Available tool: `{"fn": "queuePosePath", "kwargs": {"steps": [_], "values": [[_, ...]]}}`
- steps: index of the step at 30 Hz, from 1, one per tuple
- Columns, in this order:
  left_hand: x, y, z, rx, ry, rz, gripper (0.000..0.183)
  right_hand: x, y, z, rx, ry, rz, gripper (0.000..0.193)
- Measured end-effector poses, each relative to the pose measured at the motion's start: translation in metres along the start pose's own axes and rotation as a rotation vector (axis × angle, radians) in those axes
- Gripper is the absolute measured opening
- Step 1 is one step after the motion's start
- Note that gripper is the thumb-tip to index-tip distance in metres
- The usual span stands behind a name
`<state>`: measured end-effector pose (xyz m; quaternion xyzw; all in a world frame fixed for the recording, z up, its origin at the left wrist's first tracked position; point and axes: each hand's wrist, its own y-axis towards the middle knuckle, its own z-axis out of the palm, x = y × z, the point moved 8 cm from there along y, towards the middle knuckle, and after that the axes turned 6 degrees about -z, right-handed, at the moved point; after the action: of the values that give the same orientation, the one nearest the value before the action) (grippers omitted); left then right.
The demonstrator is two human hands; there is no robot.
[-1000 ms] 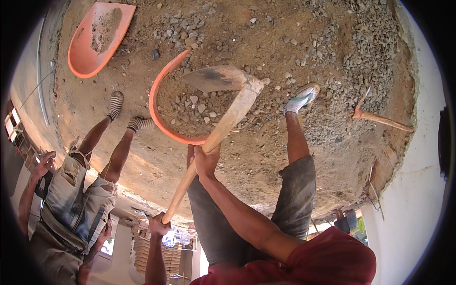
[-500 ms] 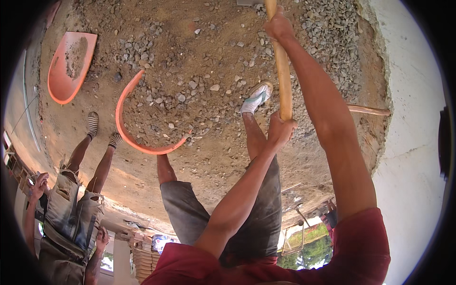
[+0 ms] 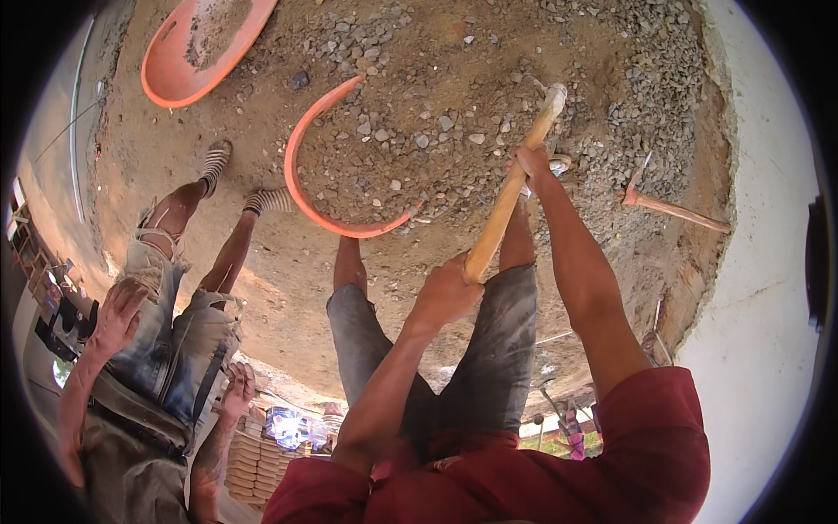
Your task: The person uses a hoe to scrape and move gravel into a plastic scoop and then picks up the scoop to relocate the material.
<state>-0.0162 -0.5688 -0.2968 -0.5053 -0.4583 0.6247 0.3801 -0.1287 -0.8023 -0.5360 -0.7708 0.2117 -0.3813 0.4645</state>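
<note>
A broad spread of gravel (image 3: 659, 109) is lying loose to the right of the orange pan (image 3: 360, 231), while some is already sitting within its rim. Also right of the pan, we are holding the hoe (image 3: 502, 217) in 2 hands, our left hand (image 3: 447, 294) and right hand (image 3: 531, 162) curling closed fingers around it.

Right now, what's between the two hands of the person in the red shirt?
Just a bare stretch of wooden handle, running from the left hand up to the right hand. It shows in the head view.
</note>
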Motion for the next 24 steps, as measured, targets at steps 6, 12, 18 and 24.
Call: {"fn": "queuePosePath", "kwargs": {"steps": [6,12,18,24], "values": [[0.104,-0.116,-0.124,0.004,0.121,-0.038,0.042,-0.043,-0.06,0.114,0.088,0.578,0.157,0.028],[0.344,-0.207,-0.182,-0.192,0.154,-0.432,0.03,-0.085,-0.226,0.236,0.056,0.654,0.292,0.024],[0.327,-0.185,-0.162,-0.386,0.6,-0.333,0.013,-0.08,-0.271,0.205,0.261,0.908,0.485,0.016],[0.084,0.007,-0.094,-0.439,0.687,0.136,0.036,0.097,-0.026,0.055,0.232,1.076,-0.171,0.021]]}}
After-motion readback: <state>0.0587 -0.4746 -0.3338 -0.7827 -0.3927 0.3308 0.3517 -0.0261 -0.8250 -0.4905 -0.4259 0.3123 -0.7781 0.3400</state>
